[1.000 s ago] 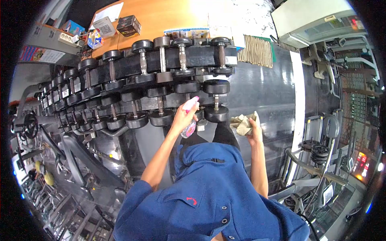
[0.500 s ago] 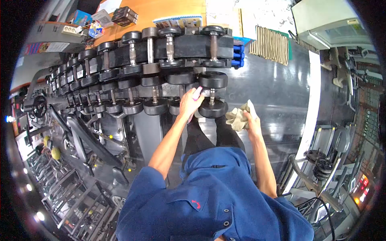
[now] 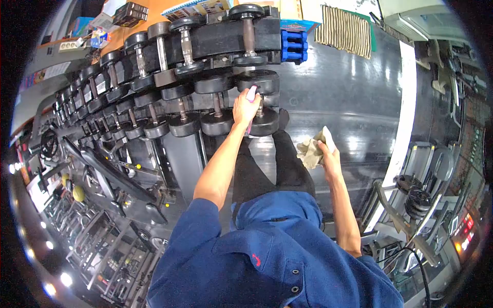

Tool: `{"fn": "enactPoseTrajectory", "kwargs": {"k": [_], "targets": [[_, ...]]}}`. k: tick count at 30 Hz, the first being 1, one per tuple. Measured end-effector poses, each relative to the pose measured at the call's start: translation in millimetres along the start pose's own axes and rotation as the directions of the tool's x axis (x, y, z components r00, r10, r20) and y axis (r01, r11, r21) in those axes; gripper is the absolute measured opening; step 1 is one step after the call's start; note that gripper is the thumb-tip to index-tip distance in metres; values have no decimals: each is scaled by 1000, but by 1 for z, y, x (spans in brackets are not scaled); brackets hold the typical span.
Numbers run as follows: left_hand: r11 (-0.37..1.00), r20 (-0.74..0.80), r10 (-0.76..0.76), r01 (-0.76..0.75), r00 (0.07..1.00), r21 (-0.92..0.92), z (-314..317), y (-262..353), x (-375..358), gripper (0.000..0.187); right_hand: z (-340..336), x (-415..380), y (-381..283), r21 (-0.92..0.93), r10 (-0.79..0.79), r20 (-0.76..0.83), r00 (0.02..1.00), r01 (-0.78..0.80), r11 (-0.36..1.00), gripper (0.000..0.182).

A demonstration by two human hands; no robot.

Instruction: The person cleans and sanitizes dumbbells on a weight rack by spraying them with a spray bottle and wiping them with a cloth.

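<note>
My left hand (image 3: 244,110) is closed around a pink and white spray bottle (image 3: 251,94); its pale top shows above the fingers and a pink part below them. It is over the lower row, beside the end dumbbell (image 3: 258,81), which has black round heads and a metal handle. Part of that handle is hidden by the hand. To the right, my right hand (image 3: 331,157) grips a crumpled beige cloth (image 3: 310,155) in the air above the dark floor. Left of the bottle lies another black dumbbell (image 3: 216,122).
A two-tier rack (image 3: 210,36) of dumbbells runs off to the left. Small blue dumbbells (image 3: 294,46) are stacked at its right end. Beyond are a striped mat (image 3: 343,32) and an orange desk. A bench (image 3: 110,174) stands at left, weight plates (image 3: 417,201) at right.
The view has shifted forward, and my left hand with the bottle has come closer to the end dumbbell's handle. My right hand still holds the cloth in nearly the same place.
</note>
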State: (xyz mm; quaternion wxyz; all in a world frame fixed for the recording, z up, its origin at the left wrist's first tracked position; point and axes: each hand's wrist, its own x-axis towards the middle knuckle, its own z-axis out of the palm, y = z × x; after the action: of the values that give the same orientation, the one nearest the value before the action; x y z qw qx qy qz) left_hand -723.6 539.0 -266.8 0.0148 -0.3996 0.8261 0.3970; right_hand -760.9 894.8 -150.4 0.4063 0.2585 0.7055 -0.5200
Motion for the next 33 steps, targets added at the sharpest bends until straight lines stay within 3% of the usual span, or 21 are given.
{"fn": "enactPoseTrajectory", "kwargs": {"k": [3,4,7,11,13,15,17,19,23,25,27,29,30,31,33], "targets": [[991,-3,-21,20,1000,-131,1,-18,-4,46,16,7,12,82,-68,-22,997,70,994,54],[985,-10,-25,23,1000,-169,1,-28,-6,46,18,11,13,41,-28,9,1000,28,999,58],[956,-13,-39,34,999,-291,-8,-47,-20,39,53,20,8,59,-78,13,997,77,995,52],[876,59,-99,115,993,-468,-50,-42,-61,35,120,52,-10,-75,-352,53,934,355,932,63],[866,63,-108,125,992,-484,-67,-50,-82,36,156,65,-31,-193,-553,95,827,561,805,68],[823,88,-155,178,984,-540,-78,-59,-103,38,194,98,-35,-419,-796,126,593,759,499,86],[805,107,-171,202,979,-557,-93,-65,-121,25,234,118,-33,-565,-802,136,581,710,419,101],[814,137,-186,231,973,-533,-102,-80,-133,24,269,134,-28,-698,-806,148,573,638,326,116],[833,125,-203,238,971,-499,-126,-97,-145,24,304,168,-18,-802,-876,-13,481,519,297,99],[849,154,-216,263,964,-458,-137,-113,-146,25,307,191,-16,-728,-953,-89,290,634,261,66],[859,229,-237,313,944,-405,-148,-131,-145,31,308,204,-15,-699,-956,-146,255,657,282,54],[872,232,-232,307,945,-382,-156,-141,-142,30,309,216,-16,-629,-922,-268,280,674,388,48],[876,238,-242,317,941,-362,-160,-144,-139,30,305,221,-18,-584,-885,-295,361,665,466,45],[881,243,-253,326,937,-342,-163,-146,-137,30,300,228,-21,-573,-866,-328,378,649,501,47],[876,174,-249,298,953,-379,-165,-135,-133,24,285,247,-27,-272,-662,-407,629,609,745,51]]}}
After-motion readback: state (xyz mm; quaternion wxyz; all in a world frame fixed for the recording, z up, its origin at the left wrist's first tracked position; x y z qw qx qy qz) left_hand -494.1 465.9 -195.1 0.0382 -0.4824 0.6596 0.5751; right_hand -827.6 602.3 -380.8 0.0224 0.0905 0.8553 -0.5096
